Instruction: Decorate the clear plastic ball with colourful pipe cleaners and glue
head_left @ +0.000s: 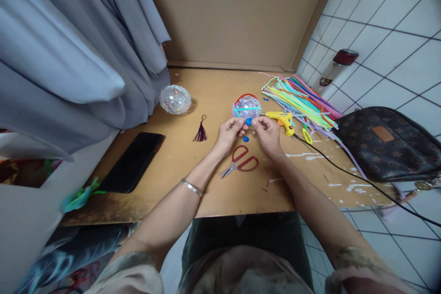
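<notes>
My left hand [230, 133] and my right hand [267, 134] meet above the table, fingertips pinched on a small blue round piece [248, 121]. It looks like a coil, though it is too small to be sure. A second blue round piece [245, 138] lies on the table just below. Behind my fingers sits a clear ball [247, 101] with red, turquoise and purple strips on it. Beside my right hand lies a yellow glue gun [280, 119], its nozzle towards that ball. Red-handled scissors [241, 163] lie open, nearer to me than my hands.
A second clear ball [175, 99], a dark purple tassel [200, 131] and a black phone [132, 163] are on the left. A heap of coloured pipe cleaners [299, 101], a brown bag [389, 147] and a red-capped bottle [334, 71] stand right. The gun's cord [344, 170] crosses the table's right side.
</notes>
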Available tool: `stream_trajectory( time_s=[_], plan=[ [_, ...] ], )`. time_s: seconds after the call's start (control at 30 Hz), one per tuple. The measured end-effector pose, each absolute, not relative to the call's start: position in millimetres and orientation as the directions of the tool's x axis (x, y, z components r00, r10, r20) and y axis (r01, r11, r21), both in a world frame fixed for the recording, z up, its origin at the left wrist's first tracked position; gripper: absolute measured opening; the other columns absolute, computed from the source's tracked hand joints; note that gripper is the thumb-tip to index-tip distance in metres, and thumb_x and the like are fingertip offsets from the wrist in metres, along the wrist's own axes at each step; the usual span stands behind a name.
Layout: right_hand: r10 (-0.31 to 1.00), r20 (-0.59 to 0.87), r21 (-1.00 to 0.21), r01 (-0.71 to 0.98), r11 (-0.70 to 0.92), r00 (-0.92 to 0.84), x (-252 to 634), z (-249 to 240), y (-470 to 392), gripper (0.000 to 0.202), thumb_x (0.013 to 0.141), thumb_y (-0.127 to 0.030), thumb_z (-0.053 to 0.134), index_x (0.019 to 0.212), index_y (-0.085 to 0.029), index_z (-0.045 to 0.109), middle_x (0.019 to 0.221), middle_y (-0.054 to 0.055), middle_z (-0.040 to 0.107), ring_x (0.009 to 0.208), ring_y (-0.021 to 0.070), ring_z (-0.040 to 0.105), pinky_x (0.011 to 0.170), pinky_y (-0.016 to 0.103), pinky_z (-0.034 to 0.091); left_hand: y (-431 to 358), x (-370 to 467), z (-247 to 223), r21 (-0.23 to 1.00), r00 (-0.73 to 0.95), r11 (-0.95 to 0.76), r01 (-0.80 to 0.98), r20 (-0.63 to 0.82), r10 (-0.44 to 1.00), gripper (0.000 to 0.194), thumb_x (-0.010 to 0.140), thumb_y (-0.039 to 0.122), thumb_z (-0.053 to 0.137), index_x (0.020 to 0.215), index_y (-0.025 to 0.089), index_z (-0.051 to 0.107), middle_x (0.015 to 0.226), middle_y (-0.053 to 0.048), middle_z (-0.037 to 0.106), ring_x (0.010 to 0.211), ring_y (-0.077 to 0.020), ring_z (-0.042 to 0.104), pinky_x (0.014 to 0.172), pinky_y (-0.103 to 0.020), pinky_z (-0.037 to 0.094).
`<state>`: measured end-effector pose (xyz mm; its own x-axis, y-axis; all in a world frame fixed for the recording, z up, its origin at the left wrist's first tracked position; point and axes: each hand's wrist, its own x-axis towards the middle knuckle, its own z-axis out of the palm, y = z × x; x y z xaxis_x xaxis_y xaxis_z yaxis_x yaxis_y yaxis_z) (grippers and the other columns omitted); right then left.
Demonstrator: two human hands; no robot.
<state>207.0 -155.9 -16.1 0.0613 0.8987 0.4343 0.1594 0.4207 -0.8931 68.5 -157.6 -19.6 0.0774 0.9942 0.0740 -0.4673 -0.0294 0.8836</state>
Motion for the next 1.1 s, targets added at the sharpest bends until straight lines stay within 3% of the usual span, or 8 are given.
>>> stream_trajectory(
  time_s=[0.17, 0.47, 0.67, 0.87, 1.1],
  plan=[
    [0.903, 0.427, -0.892, 0.178, 0.414, 0.039, 204.9, -17.2, -157.1, 0.033, 0.08, -0.051, 0.065, 0.073, -0.02, 0.059, 0.059, -0.004, 0.058, 0.055, 0.011, 0.052, 0.054, 0.025, 0.045, -158.5, 69.8, -19.8, 0.909, 0.068, -0.056, -0.412, 0.092, 0.993, 0.028, 0.066, 0.034, 0.086, 0.073, 0.015, 0.067, 0.064, 0.001, 0.066, 0.057, -0.0067, 0.053, 0.06, -0.019, 0.045],
    [0.883, 0.469, -0.849, 0.288, 0.444, 0.023, 200.9, -23.8, -160.5, 0.032, 0.088, -0.05, 0.054, 0.075, -0.022, 0.054, 0.062, -0.004, 0.052, 0.057, 0.0111, 0.047, 0.055, 0.025, 0.04, -162.4, 73.1, -21.6, 0.915, 0.045, -0.109, -0.389, 0.138, 0.989, 0.023, 0.071, 0.029, 0.082, 0.067, 0.016, 0.065, 0.06, 0.002, 0.06, 0.056, -0.0066, 0.05, 0.06, -0.019, 0.043],
    [0.883, 0.469, -0.858, 0.25, 0.449, 0.025, 203.1, -22.1, -160.6, 0.038, 0.092, -0.055, 0.049, 0.079, -0.022, 0.059, 0.06, -0.004, 0.053, 0.058, 0.0123, 0.05, 0.058, 0.026, 0.043, -159.0, 72.1, -20.4, 0.907, -0.042, -0.119, -0.405, 0.111, 0.993, 0.021, 0.072, 0.029, 0.081, 0.067, 0.016, 0.066, 0.06, 0.001, 0.061, 0.056, -0.0067, 0.049, 0.06, -0.019, 0.043],
    [0.916, 0.4, -0.901, 0.171, 0.399, -0.026, 198.8, -24.9, -161.4, 0.031, 0.084, -0.051, 0.062, 0.082, -0.021, 0.062, 0.073, -0.001, 0.067, 0.063, 0.0129, 0.059, 0.058, 0.026, 0.049, -161.2, 73.2, -17.6, 0.903, -0.035, -0.108, -0.417, 0.103, 0.994, 0.022, 0.072, 0.029, 0.08, 0.064, 0.016, 0.065, 0.06, 0.001, 0.06, 0.057, -0.0071, 0.048, 0.06, -0.02, 0.042],
    [0.906, 0.423, -0.884, 0.211, 0.417, -0.017, 198.4, -21.6, -164.5, 0.023, 0.085, -0.041, 0.06, 0.076, -0.02, 0.062, 0.069, 0.0, 0.068, 0.061, 0.0135, 0.059, 0.06, 0.027, 0.05, -161.2, 74.3, -20.6, 0.915, -0.029, -0.169, -0.366, 0.17, 0.985, 0.023, 0.072, 0.028, 0.078, 0.061, 0.015, 0.063, 0.057, 0.002, 0.059, 0.054, -0.0067, 0.047, 0.059, -0.021, 0.041]
  ],
)
